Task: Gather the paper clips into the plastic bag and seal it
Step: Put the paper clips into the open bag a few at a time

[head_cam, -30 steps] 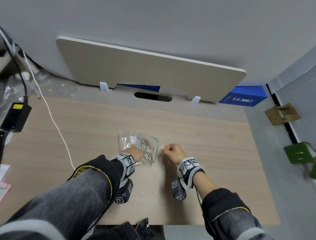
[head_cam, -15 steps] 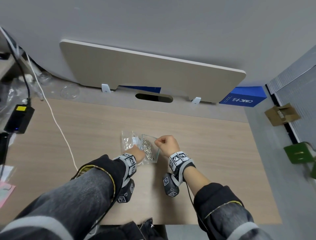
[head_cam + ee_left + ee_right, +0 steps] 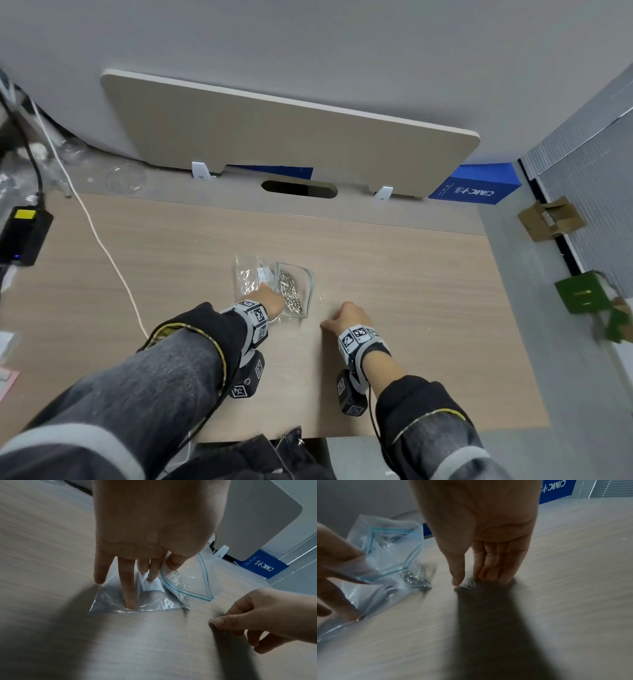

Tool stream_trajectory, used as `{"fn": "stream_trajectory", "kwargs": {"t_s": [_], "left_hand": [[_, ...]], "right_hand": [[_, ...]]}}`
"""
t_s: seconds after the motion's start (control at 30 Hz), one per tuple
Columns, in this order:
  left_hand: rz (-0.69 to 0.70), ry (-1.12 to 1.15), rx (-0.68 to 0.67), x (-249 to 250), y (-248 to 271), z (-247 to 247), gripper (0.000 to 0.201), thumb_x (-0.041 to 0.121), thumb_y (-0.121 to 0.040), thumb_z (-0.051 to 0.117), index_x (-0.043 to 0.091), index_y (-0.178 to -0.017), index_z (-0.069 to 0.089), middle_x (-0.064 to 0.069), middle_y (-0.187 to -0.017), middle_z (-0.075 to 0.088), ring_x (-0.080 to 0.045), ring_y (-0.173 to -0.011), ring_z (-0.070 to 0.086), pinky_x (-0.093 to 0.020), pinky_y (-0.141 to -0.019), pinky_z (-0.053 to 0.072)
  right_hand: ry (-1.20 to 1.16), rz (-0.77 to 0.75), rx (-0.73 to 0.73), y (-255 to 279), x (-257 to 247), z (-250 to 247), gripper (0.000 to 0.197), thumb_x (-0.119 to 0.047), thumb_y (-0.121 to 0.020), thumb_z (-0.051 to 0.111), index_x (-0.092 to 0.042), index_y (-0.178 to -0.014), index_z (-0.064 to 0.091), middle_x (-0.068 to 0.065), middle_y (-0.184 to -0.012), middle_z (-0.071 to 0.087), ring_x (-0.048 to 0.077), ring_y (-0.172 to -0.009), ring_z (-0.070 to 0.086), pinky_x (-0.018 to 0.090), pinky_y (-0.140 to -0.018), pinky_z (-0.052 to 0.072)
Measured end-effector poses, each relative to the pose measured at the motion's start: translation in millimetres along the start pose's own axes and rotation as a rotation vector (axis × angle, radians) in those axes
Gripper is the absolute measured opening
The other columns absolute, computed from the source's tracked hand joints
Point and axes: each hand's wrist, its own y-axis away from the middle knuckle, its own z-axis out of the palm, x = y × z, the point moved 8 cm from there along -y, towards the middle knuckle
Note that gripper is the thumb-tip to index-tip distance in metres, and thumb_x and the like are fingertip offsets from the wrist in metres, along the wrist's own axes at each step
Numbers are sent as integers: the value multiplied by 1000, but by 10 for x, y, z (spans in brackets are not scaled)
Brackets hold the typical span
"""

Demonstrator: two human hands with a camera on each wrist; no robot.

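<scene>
Right hand [image 3: 477, 524], fingers pointing down, pinches a paper clip [image 3: 469, 583] against the tabletop [image 3: 565, 574]. At left, the left hand [image 3: 335, 563] holds open the plastic bag [image 3: 392, 555] containing clips.

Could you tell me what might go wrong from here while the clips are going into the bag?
The right hand pinches a paper clip only at its fingertips, so it could slip. Another clip lies loose on the desk and might be missed. The left hand holds the bag open; letting go could spill clips.
</scene>
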Motion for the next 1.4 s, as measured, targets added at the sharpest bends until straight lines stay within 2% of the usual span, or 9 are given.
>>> {"fn": "stream_trajectory", "kwargs": {"t_s": [0.1, 0.2, 0.5, 0.73, 0.87, 0.93, 1.23, 1.3, 1.4], "left_hand": [[-3, -6, 3, -7, -2, 3, 65, 36, -93, 36, 8, -150, 21, -14, -143, 47, -33, -120, 56, -37, -101, 46], [-1, -7, 10, -21, -22, 13, 66, 37, -93, 36, 9, -150, 21, -13, -146, 44, -32, -124, 53, -37, -104, 44], [-3, -14, 3, -38, -71, 51, 67, 38, -95, 34, 11, -153, 14, -11, -152, 37, -32, -134, 44, -38, -110, 39], [12, 4, -5, -60, -117, 62, 68, 41, -94, 33, 13, -153, 13, -10, -149, 42, -32, -125, 53, -40, -106, 43], [0, 10, -10, -68, -123, 63, 67, 40, -95, 33, 14, -153, 12, -11, -149, 41, -33, -128, 50, -39, -107, 42], [-7, 14, -14, -71, -121, 63, 66, 40, -95, 32, 14, -153, 12, -10, -151, 38, -33, -131, 47, -39, -108, 40], [-9, 21, -7, -84, -153, 63, 66, 41, -95, 32, 14, -152, 16, -10, -150, 40, -32, -130, 49, -37, -108, 40], [-9, 22, -4, -83, -150, 60, 66, 41, -94, 32, 14, -152, 17, -10, -150, 41, -32, -130, 48, -37, -107, 41], [-14, 21, 1, -87, -141, 59, 65, 41, -94, 32, 15, -152, 18, -10, -150, 41, -33, -131, 46, -37, -108, 39]], "right_hand": [[65, -13, 58, -16, -77, 45, 22, -22, -86, 60, -11, -105, 61, 9, -111, 66, 30, -101, 64, 33, -81, 50], [113, -53, 69, -31, -141, 77, 24, -11, -87, 49, -10, -107, 61, 11, -113, 65, 31, -103, 63, 33, -81, 49], [148, -121, 46, -148, -182, 92, 21, -20, -85, 51, -9, -98, 63, 11, -104, 67, 31, -92, 65, 32, -74, 47], [-136, -22, 126, -365, -205, -99, 11, -16, -88, 48, -9, -83, 54, 15, -99, 67, 33, -84, 61, 30, -69, 44], [-246, -36, 123, -446, -285, -58, 18, -18, -85, 55, -3, -82, 64, 15, -89, 69, 32, -81, 62, 26, -66, 40], [-262, -42, 111, -434, -317, -46, 18, -21, -84, 58, -6, -75, 60, 12, -80, 64, 31, -76, 60, 26, -64, 41], [-134, -53, 141, -393, -397, -21, 18, -23, -89, 58, -6, -95, 63, 14, -104, 66, 33, -95, 64, 31, -72, 45], [-73, -85, 136, -377, -449, -20, 17, -22, -90, 55, -7, -95, 61, 14, -104, 65, 33, -92, 63, 31, -71, 44], [19, -123, 143, -344, -494, -2, 7, -18, -85, 51, -12, -81, 53, 13, -96, 65, 31, -74, 52, 30, -65, 42]]}}
